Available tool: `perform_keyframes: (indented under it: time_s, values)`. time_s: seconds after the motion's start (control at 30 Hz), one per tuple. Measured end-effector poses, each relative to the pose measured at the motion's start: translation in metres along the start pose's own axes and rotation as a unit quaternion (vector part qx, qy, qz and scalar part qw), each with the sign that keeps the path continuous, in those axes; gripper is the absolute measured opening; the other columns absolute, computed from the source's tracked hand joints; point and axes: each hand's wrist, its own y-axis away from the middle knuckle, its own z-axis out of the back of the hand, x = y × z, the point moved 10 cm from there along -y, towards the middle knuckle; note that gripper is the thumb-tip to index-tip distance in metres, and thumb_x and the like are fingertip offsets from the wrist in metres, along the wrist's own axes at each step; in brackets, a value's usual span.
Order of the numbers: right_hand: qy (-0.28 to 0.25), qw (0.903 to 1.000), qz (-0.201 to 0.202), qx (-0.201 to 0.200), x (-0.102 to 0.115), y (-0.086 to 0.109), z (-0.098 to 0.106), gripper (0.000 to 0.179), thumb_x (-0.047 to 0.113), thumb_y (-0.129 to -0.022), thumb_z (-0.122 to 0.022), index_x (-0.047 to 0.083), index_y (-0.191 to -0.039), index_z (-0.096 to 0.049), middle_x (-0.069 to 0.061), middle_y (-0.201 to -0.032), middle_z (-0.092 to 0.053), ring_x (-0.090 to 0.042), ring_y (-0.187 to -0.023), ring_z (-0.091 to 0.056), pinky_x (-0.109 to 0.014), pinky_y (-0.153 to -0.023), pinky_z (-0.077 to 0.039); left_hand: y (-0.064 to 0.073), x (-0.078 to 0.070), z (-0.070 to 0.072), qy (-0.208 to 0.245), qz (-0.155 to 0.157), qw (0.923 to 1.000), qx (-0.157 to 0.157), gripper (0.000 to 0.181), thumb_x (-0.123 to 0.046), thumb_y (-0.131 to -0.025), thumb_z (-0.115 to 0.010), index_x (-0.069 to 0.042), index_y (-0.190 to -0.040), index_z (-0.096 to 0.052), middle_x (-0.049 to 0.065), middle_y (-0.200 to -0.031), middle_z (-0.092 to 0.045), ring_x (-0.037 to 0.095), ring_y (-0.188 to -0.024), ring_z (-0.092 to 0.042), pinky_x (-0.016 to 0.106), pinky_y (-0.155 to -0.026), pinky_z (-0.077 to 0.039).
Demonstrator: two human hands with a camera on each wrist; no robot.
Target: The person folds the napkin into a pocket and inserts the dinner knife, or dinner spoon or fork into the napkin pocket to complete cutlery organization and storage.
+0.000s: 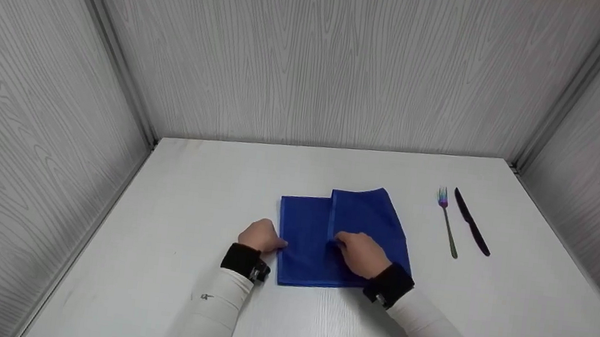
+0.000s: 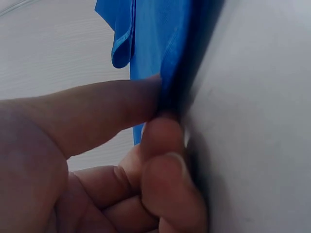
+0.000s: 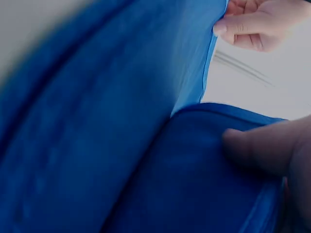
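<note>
A blue cloth [image 1: 302,222] lies on the white table, with its right part turned over as a flap [image 1: 365,213] toward the left. At the cloth's left edge, my left hand [image 1: 260,236] pinches the hem between thumb and fingers; the left wrist view shows the thumb [image 2: 121,99] on top and curled fingers below. My right hand [image 1: 362,253] grips the free edge of the flap near the middle of the cloth. In the right wrist view its thumb [image 3: 262,148] presses on the folded fabric, while its other fingers are mostly hidden.
A fork [image 1: 447,222] with rainbow-coloured tines lies to the right of the cloth. Beside it is a dark knife [image 1: 472,222], slanted. Grey wood-grain panels [image 1: 312,62] stand at the back and both sides of the table [image 1: 190,190].
</note>
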Motion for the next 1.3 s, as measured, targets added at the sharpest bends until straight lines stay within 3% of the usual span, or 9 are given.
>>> perform_keyframes:
  time_s: [0.1, 0.2, 0.27, 0.37, 0.67, 0.93, 1.1, 1.3]
  values:
    - [-0.023, 0.9996, 0.013, -0.005, 0.009, -0.001, -0.002, 0.019, 0.004, -0.106, -0.059, 0.000, -0.118, -0.073, -0.016, -0.113, -0.078, -0.030, -0.104, -0.076, -0.048, -0.094, -0.060, 0.000, -0.002, 0.002, 0.006, -0.009, 0.9999, -0.006, 0.030, -0.029, -0.087, -0.085, -0.008, -0.083, -0.063, 0.004, -0.074, -0.061, 0.019, -0.066, -0.055, 0.034, -0.060, -0.043]
    - [-0.047, 0.9986, 0.026, -0.006, 0.019, -0.005, -0.006, 0.023, 0.004, -0.108, -0.056, 0.000, -0.124, -0.071, -0.017, -0.121, -0.076, -0.032, -0.112, -0.074, -0.048, -0.099, -0.058, 0.000, -0.005, 0.003, 0.018, -0.021, 0.9995, -0.015, 0.039, -0.026, -0.087, -0.085, -0.002, -0.110, -0.065, 0.015, -0.101, -0.074, 0.027, -0.088, -0.069, 0.041, -0.077, -0.055]
    - [-0.060, 0.9977, 0.032, -0.003, 0.026, -0.008, -0.009, 0.024, 0.005, -0.109, -0.054, 0.001, -0.127, -0.070, -0.017, -0.124, -0.076, -0.032, -0.116, -0.073, -0.048, -0.100, -0.057, 0.000, -0.007, 0.002, 0.025, -0.028, 0.9991, -0.017, 0.055, -0.024, -0.087, -0.085, 0.001, -0.130, -0.061, 0.022, -0.122, -0.073, 0.033, -0.108, -0.071, 0.047, -0.092, -0.056]
    - [-0.073, 0.9967, 0.035, 0.004, 0.035, -0.014, -0.016, 0.026, 0.006, -0.110, -0.053, 0.002, -0.130, -0.070, -0.016, -0.128, -0.074, -0.031, -0.119, -0.072, -0.047, -0.103, -0.056, 0.000, -0.009, 0.000, 0.028, -0.034, 0.9989, -0.014, 0.066, -0.022, -0.088, -0.083, 0.002, -0.144, -0.056, 0.024, -0.137, -0.068, 0.037, -0.124, -0.067, 0.051, -0.102, -0.054]
    - [-0.080, 0.9929, 0.089, -0.005, 0.070, -0.024, -0.028, 0.026, 0.008, -0.112, -0.049, 0.003, -0.128, -0.069, -0.016, -0.125, -0.075, -0.030, -0.116, -0.073, -0.045, -0.100, -0.058, -0.001, -0.009, -0.002, 0.019, -0.028, 0.9994, -0.010, 0.060, -0.017, -0.090, -0.076, 0.000, -0.145, -0.058, 0.020, -0.141, -0.067, 0.035, -0.128, -0.065, 0.050, -0.107, -0.052]
    - [-0.079, 0.9938, 0.071, -0.034, 0.073, -0.023, -0.021, 0.027, 0.006, -0.111, -0.051, 0.007, -0.131, -0.068, -0.013, -0.128, -0.074, -0.029, -0.118, -0.072, -0.045, -0.101, -0.057, -0.001, -0.008, -0.002, 0.023, -0.030, 0.9993, -0.008, 0.059, -0.014, -0.092, -0.074, 0.000, -0.146, -0.058, 0.020, -0.142, -0.066, 0.035, -0.132, -0.063, 0.050, -0.109, -0.051]
    - [-0.082, 0.9910, 0.086, -0.062, 0.078, -0.020, -0.012, 0.028, 0.003, -0.109, -0.053, 0.006, -0.131, -0.068, -0.014, -0.127, -0.074, -0.030, -0.117, -0.073, -0.045, -0.100, -0.058, -0.003, -0.008, -0.001, 0.019, -0.036, 0.9991, -0.010, 0.059, -0.014, -0.091, -0.076, 0.001, -0.145, -0.059, 0.021, -0.141, -0.066, 0.035, -0.131, -0.064, 0.050, -0.108, -0.051]
    - [-0.060, 0.9913, 0.114, -0.027, 0.084, -0.018, -0.023, 0.025, 0.007, -0.110, -0.051, 0.005, -0.127, -0.069, -0.015, -0.123, -0.076, -0.029, -0.112, -0.074, -0.044, -0.097, -0.059, -0.004, -0.005, -0.002, 0.011, -0.037, 0.9992, -0.014, 0.058, -0.015, -0.091, -0.074, -0.001, -0.145, -0.060, 0.019, -0.141, -0.067, 0.034, -0.130, -0.065, 0.049, -0.108, -0.052]
